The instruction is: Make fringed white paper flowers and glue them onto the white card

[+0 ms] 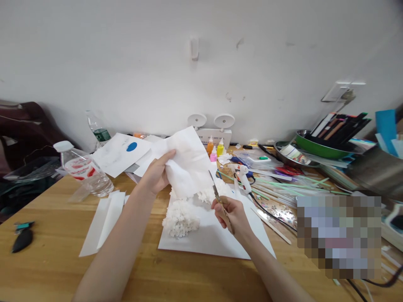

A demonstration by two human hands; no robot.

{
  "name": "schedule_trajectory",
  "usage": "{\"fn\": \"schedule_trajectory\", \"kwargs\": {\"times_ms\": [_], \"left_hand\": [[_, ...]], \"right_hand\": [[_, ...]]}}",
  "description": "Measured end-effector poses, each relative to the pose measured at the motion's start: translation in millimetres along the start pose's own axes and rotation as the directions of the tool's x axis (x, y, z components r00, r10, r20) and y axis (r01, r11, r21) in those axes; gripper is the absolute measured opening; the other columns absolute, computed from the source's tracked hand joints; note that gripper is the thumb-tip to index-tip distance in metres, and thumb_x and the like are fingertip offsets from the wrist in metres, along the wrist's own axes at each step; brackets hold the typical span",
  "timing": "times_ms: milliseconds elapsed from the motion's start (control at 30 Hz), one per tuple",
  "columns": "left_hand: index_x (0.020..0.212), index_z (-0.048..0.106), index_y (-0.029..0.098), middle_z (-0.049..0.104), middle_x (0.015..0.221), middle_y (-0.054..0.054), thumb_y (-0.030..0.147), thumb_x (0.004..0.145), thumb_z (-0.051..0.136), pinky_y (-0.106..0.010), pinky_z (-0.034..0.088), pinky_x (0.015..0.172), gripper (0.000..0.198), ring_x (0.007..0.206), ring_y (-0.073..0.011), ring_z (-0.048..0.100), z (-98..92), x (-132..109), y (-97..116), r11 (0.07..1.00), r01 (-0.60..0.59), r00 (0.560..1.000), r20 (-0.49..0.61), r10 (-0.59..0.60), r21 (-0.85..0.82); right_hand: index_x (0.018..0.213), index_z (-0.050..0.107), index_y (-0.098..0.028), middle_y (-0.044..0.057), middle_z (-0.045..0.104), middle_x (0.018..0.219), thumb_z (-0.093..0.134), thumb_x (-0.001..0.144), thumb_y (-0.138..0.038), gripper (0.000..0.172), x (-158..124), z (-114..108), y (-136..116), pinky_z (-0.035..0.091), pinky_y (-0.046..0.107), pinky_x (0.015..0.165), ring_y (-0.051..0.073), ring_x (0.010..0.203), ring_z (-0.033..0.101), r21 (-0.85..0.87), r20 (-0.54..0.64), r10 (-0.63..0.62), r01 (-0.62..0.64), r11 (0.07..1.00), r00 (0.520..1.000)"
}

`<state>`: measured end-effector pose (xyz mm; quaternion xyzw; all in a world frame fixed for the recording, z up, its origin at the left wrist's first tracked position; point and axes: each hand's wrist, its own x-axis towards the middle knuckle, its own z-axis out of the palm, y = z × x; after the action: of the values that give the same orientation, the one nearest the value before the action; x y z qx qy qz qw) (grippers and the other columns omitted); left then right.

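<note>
My left hand [158, 174] grips a thin white sheet of paper [192, 165] by its left edge and holds it above the table. In my right hand [234, 213] is a pair of gold-coloured scissors [216, 191], blades pointing up and away at the sheet's right edge. Whether the blades touch the sheet I cannot tell. Below my hands a larger white sheet [208, 241] lies flat on the table. A fluffy heap of white bits [180, 220] rests on its left part, and more white bits [206, 195] lie behind, partly hidden by the held sheet.
A water bottle [86, 170] and folded white paper [105, 220] stand left on the wooden table [147, 272]. A hot glue gun [242, 176], its cord, sticks [273, 191] and small paint bottles [220, 149] lie behind and right. A green pan [325, 147] holds markers.
</note>
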<state>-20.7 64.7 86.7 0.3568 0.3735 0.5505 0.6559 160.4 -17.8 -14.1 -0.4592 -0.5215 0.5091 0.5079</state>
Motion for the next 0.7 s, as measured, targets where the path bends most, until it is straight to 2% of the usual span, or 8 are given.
{"fn": "schedule_trajectory", "kwargs": {"times_ms": [100,200,400,600,700], "left_hand": [[0.095,0.061,0.015,0.068,0.091,-0.008,0.021,0.071,0.059,-0.028,0.054,0.073,0.025,0.084,-0.0201,0.064,0.9,-1.4,-0.8,0.998,0.054,0.999,0.001,-0.054,0.014],[0.095,0.061,0.014,0.068,0.092,-0.008,0.021,0.071,0.06,-0.028,0.054,0.073,0.025,0.085,-0.0205,0.063,2.0,-2.7,-1.5,0.997,0.074,0.997,0.022,-0.074,0.011],[0.092,0.062,0.011,0.067,0.093,-0.011,0.02,0.072,0.06,-0.029,0.053,0.075,0.022,0.086,-0.0216,0.063,5.6,-4.9,-4.1,0.995,0.092,0.995,0.02,-0.093,0.044],[0.096,0.062,0.014,0.065,0.099,-0.01,0.022,0.071,0.061,-0.027,0.053,0.074,0.026,0.088,-0.0213,0.062,6.0,-5.2,-7.6,0.996,0.058,0.991,0.113,-0.066,0.07],[0.095,0.061,0.014,0.065,0.1,-0.011,0.021,0.071,0.061,-0.027,0.053,0.073,0.025,0.09,-0.0216,0.061,5.3,-5.2,-7.1,0.994,0.072,0.993,0.089,-0.079,0.079]], "right_hand": [[0.068,0.05,-0.015,-0.006,0.038,0.044,0.053,0.071,-0.053,0.038,-1.4,-1.5,0.7,0.025,0.02,0.035,0.005,0.037,0.033,0.026,0.038,-0.083,0.082,0.996,0.996],[0.07,0.05,-0.015,-0.006,0.037,0.046,0.051,0.073,-0.052,0.037,-1.5,-2.3,1.7,0.026,0.02,0.036,0.006,0.039,0.033,0.04,0.06,-0.115,0.113,0.993,0.992],[0.07,0.05,-0.015,-0.006,0.036,0.046,0.05,0.073,-0.054,0.039,-0.2,-2.6,1.6,0.026,0.02,0.037,0.006,0.039,0.034,0.026,0.061,-0.109,0.107,0.994,0.992],[0.072,0.05,-0.015,-0.006,0.037,0.046,0.049,0.074,-0.053,0.039,-0.5,-2.4,1.0,0.026,0.02,0.037,0.006,0.038,0.033,0.008,0.051,-0.092,0.092,0.996,0.994],[0.071,0.05,-0.015,-0.006,0.037,0.046,0.049,0.073,-0.055,0.039,-0.3,-2.7,1.4,0.027,0.02,0.036,0.006,0.039,0.033,0.006,0.051,-0.091,0.091,0.996,0.995]]}}
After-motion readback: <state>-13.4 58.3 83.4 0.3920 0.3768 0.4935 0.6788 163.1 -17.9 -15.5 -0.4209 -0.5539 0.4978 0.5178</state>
